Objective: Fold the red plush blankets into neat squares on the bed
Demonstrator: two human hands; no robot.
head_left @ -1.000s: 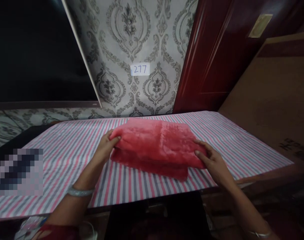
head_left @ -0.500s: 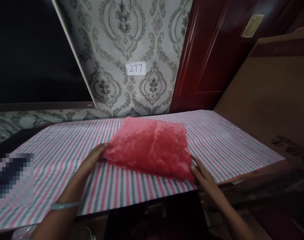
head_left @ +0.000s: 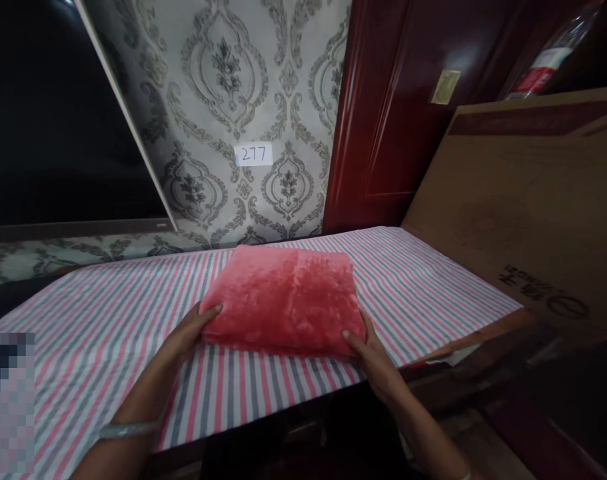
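"277" handwritten on a white label [head_left: 254,155] stuck to damask wallpaper [head_left: 218,100]. Folded red plush blanket [head_left: 283,300], soft and rectangular, flat on striped cloth [head_left: 108,313]. Left hand [head_left: 190,330] gripping near-left corner, thumb on top; right hand [head_left: 370,353] gripping near-right corner. Printed cardboard box [head_left: 523,220] at right, writing unreadable.

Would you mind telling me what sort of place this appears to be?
Probably a room in a home: ornate damask wallpaper, a dark red wooden door and a striped cloth over a table, where both hands hold a folded pink plush cloth.
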